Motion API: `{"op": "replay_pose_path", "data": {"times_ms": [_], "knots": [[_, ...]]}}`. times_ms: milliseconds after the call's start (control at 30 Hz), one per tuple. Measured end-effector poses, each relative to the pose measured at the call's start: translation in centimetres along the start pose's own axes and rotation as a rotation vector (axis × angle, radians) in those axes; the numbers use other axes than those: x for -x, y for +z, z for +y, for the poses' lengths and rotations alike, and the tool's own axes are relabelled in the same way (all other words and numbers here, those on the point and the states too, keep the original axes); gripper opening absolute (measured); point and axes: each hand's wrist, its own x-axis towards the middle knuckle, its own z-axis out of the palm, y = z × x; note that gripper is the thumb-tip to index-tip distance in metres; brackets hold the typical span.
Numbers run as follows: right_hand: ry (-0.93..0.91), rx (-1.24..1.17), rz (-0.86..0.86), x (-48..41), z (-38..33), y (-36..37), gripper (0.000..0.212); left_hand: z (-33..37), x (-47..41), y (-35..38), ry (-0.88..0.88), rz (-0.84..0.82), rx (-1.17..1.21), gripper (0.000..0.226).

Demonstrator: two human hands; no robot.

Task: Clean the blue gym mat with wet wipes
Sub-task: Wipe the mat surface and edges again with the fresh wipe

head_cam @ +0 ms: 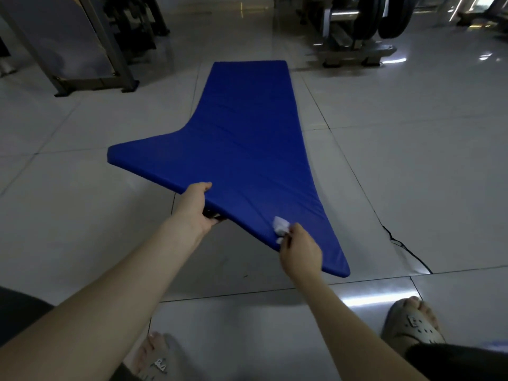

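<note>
The blue gym mat (247, 138) stretches away from me over the tiled floor, its near end lifted off the ground and twisted. My left hand (196, 207) grips the mat's near edge, thumb on top and fingers underneath. My right hand (299, 250) holds the same edge further right and pinches a crumpled white wet wipe (280, 228) against the mat's top surface. The far end of the mat lies flat on the floor.
Gym machines stand at the back left (90, 50) and a weight rack with black plates at the back right (362, 31). A thin black cable (404, 248) runs over the tiles right of the mat. My sandalled feet (415, 323) are at the bottom.
</note>
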Motion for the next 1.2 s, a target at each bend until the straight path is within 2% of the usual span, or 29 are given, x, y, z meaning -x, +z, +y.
{"op": "replay_pose_path", "data": {"times_ms": [100,167,233,333,400,433,533,633,700,800,933,1033,1100,1200], "knots": [[0.204,0.174,-0.068,-0.3,4.7,-1.4,0.011,0.2,-0.3,-0.6,0.037,0.054,0.044,0.036],[0.219,0.154,-0.071,-0.1,5.0,-1.4,0.018,-0.3,-0.2,-0.7,0.076,0.071,0.038,0.037],[0.128,0.018,-0.055,-0.2,2.4,-0.8,0.020,-1.6,0.2,-0.2,0.110,0.064,0.010,0.038],[-0.138,-0.159,-0.023,-0.2,-3.9,0.2,0.024,-3.6,0.7,0.7,0.099,0.057,-0.041,0.045],[-0.239,-0.131,-0.017,0.1,-5.3,0.6,0.022,-4.0,0.6,1.1,0.062,0.085,-0.094,0.042],[-0.225,-0.100,-0.025,0.3,-4.5,0.8,0.019,-4.1,0.5,1.1,0.051,0.086,-0.130,0.040],[0.018,0.016,-0.064,0.7,2.3,1.0,0.014,-4.1,0.4,1.3,0.042,0.048,-0.178,0.032],[0.294,0.203,-0.079,1.4,10.7,-0.4,0.016,-3.7,0.5,1.5,0.059,0.046,-0.120,0.030],[0.375,0.217,-0.044,1.4,12.9,-0.9,0.022,-3.1,0.4,1.5,0.101,0.065,-0.044,0.030],[0.273,0.029,0.003,0.2,9.3,-0.4,0.027,-3.7,0.5,1.6,0.161,0.088,-0.034,0.028],[-0.084,-0.105,0.056,-0.8,0.4,-0.1,0.022,-4.8,0.5,2.0,0.171,0.123,-0.100,0.036],[-0.169,-0.125,0.092,-0.7,-0.2,-0.1,0.017,-3.6,0.2,2.5,0.169,0.171,-0.055,0.037],[-0.094,-0.047,0.088,-0.5,2.2,0.0,0.015,-3.3,0.2,2.6,0.154,0.174,-0.056,0.035],[0.173,0.051,0.002,0.7,9.4,-0.2,0.014,-2.9,0.3,2.4,0.183,0.203,-0.055,0.030]]}}
